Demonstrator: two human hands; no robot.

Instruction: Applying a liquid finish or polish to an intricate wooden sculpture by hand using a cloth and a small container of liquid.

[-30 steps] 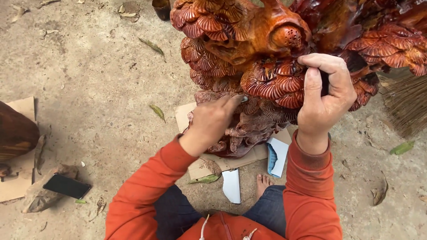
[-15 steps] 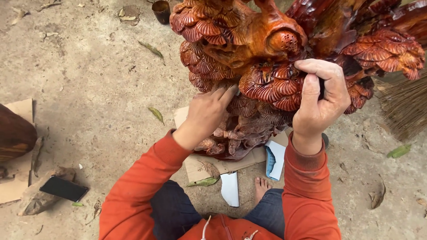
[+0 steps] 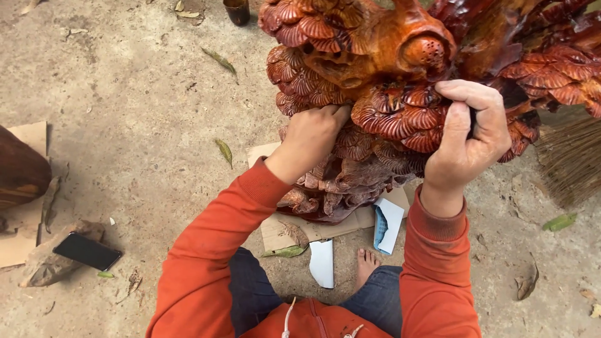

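A large reddish-brown wooden carving with shell-like ridged lobes fills the upper middle and right. My right hand grips one ridged lobe on its right side, fingers curled over the edge. My left hand is pressed with closed fingers into a recess on the carving's lower left; whether it holds something small is hidden. Both arms wear orange sleeves. The carving stands on flat cardboard on the ground.
A black phone lies on a stone at lower left. Another dark wooden piece sits on cardboard at the left edge. A straw broom lies at right. White paper pieces and my bare foot are below the carving. Dry leaves are scattered on the dirt.
My left hand has slid a little up and right along the carving's lower left. My right hand keeps its grip on the lobe.
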